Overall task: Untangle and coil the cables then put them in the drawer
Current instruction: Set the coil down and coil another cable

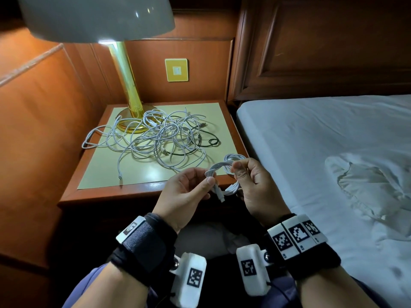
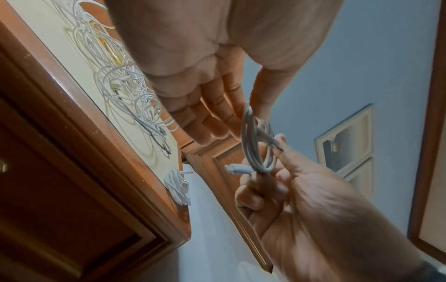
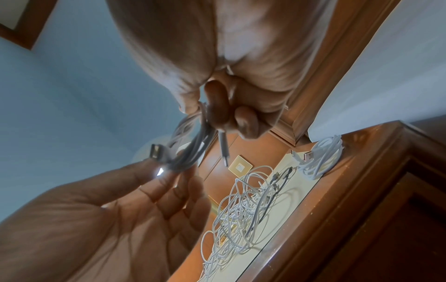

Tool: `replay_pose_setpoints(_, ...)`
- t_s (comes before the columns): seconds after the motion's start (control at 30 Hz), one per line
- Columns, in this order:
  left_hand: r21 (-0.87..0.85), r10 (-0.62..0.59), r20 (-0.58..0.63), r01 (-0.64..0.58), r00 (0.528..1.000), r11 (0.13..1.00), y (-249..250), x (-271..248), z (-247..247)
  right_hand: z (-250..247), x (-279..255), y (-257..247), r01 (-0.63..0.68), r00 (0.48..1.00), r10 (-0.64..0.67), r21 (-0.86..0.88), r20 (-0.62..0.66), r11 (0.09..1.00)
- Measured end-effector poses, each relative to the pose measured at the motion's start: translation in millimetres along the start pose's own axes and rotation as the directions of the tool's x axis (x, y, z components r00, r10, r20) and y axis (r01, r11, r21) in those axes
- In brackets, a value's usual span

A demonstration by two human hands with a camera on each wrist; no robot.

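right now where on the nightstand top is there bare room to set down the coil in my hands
Bare room: the front strip of the nightstand top, between the tangled cables and the front edge, left of the finished coil at the front right corner. The back right corner also looks open. The middle and the lamp base are crowded.
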State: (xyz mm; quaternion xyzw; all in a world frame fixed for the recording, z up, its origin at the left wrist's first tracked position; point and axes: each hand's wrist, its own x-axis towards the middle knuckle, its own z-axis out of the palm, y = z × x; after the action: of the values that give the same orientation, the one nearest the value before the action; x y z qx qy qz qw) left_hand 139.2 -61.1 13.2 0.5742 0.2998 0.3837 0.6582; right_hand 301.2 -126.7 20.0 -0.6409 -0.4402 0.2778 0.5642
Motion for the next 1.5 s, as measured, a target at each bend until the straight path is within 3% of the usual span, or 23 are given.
replay_pose_setpoints(0.17, -0.009, 0.015, -0.079, -0.015, 0.997, 1.0, 0, 2, -1, 0, -1, -4, -0.119, 0.992, 0.11, 0.158, 0.064, 0.98)
replay_pose_setpoints(0.33, 0.077, 0.003, -0.129, 0.007, 0.992, 0.997, -1, 5, -6, -12, -1, 1, 0.014, 0.999, -0.006, -0.173, 0.049, 0.985)
replay_pose_setpoints(0.43, 0.119, -0.057, -0.117, 0.071, 0.991, 0.99, -6, 7, -8, -13, 0, 8, -0.05, 0.998, 0.059, -0.216, 0.033, 0.975)
replay_pose_setpoints(0.6, 0.215, -0.121, -0.209, 0.166, 0.97, 0.962, -14, 21, -20, -14, 16, 22, -0.177, 0.984, 0.17, -0.208, -0.051, 0.962)
replay_pose_setpoints(0.67, 0.375, -0.091, -0.222, 0.172, 0.971, 0.911, -18, 34, -32, -19, 33, 27, -0.213, 0.975, 0.193, -0.215, -0.108, 0.953)
replay_pose_setpoints(0.77, 0.639, -0.031, -0.19, 0.148, 0.981, 0.755, -20, 54, -48, -31, 68, 37, -0.228, 0.955, 0.177, -0.208, -0.238, 0.951)
replay_pose_setpoints(0.87, 0.776, -0.018, -0.163, 0.14, 0.986, 0.615, -23, 67, -57, -42, 96, 51, -0.269, 0.918, 0.2, -0.166, -0.343, 0.949)
replay_pose_setpoints(1.03, 0.81, -0.028, -0.136, 0.127, 0.99, 0.572, -26, 83, -65, -40, 129, 70, -0.376, 0.855, 0.287, -0.134, -0.431, 0.917)
replay_pose_setpoints(1.3, 0.838, -0.034, -0.109, 0.11, 0.993, 0.535, -35, 102, -77, -27, 165, 89, -0.438, 0.832, 0.322, -0.179, -0.452, 0.881)
replay_pose_setpoints(1.5, 0.824, -0.058, -0.093, 0.11, 0.994, 0.555, -35, 108, -84, -15, 177, 96, -0.441, 0.854, 0.33, -0.222, -0.403, 0.87)
